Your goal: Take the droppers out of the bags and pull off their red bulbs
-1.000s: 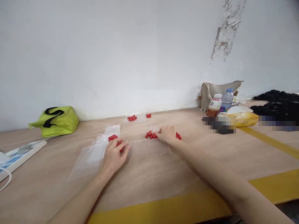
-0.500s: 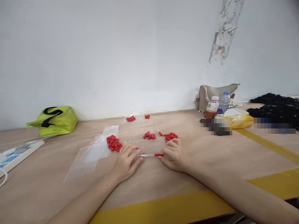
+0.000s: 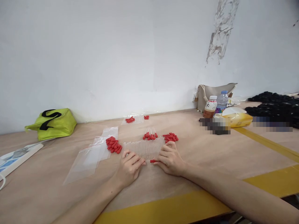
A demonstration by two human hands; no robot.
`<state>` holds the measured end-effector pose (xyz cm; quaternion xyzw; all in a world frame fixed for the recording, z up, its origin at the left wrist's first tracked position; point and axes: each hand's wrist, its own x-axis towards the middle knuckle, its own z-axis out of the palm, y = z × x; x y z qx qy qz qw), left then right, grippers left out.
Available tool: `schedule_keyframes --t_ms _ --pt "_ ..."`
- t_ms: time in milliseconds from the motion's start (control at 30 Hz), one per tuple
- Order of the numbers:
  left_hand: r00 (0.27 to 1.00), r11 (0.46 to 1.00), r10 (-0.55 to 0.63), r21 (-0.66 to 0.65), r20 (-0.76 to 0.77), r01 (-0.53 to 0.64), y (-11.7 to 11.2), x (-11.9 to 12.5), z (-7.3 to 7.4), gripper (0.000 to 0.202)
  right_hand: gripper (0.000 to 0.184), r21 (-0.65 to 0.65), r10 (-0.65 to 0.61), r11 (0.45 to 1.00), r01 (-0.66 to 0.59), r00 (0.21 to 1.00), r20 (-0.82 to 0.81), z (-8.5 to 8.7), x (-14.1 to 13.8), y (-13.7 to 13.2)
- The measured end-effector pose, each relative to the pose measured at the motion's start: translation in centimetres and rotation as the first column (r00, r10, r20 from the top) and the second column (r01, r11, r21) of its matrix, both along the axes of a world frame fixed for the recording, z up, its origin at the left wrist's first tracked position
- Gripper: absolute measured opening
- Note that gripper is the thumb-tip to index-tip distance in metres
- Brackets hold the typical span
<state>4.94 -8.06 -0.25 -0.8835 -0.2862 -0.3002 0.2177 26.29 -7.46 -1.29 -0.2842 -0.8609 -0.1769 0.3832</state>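
Note:
My left hand (image 3: pixel 130 166) pinches a thin clear glass tube (image 3: pixel 147 161), whose short middle stretch shows between the hands. My right hand (image 3: pixel 171 159) grips the red rubber bulb (image 3: pixel 152 161) at that tube's right end; the rest of the bulb is behind my fingers. Just beyond both hands, a row of clear tubes (image 3: pixel 143 148) lies side by side. Red bulbs are heaped left of it (image 3: pixel 113 145) and right of it (image 3: pixel 170 137). Several tubes with red bulbs fitted, glass droppers (image 3: pixel 150 135), lie behind the row.
Clear plastic bags (image 3: pixel 86 161) overlap on the left. Farther back is another bag (image 3: pixel 137 119) with red-bulbed droppers. A green bag (image 3: pixel 56 124) and a white power strip (image 3: pixel 28 155) stand left; bottles (image 3: pixel 210 107), a yellow tissue pack (image 3: pixel 240 119) and black fabric (image 3: pixel 275 109) lie right.
My hands have drawn closer together, and the dropper between them has come slightly nearer to me. A dropper that lay beside the right heap now lies with the finished bunch.

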Motion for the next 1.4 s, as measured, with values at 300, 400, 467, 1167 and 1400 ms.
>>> schedule_keyframes --t_ms 300,400,467,1167,1400 --pt "0.955 0.988 0.128 -0.122 0.268 -0.098 1.2 -4.1 1.0 0.018 0.016 -0.151 -0.107 0.986 0.071 0.963 -0.246 0.2 3.9 1.5" --pt "0.89 0.947 0.306 -0.204 0.337 -0.248 2.5 -5.5 1.6 0.026 0.022 -0.305 -0.138 0.952 -0.024 0.855 -0.5 0.8 5.1 3.2" --pt "0.876 0.923 0.373 -0.22 0.307 -0.316 3.3 -5.9 1.5 0.031 0.026 -0.366 -0.218 0.93 -0.028 0.759 -0.613 1.1 6.0 4.4" --pt "0.947 0.951 0.268 -0.207 0.18 -0.229 4.3 -5.2 -1.1 0.018 0.039 -0.668 -0.513 0.745 -0.01 0.632 -0.582 -1.3 9.5 8.3" --pt "0.947 0.94 0.271 -0.26 0.173 -0.221 3.8 -5.1 -0.9 0.02 0.027 -0.548 -0.47 0.827 0.126 0.691 -0.549 -1.7 9.3 8.9"
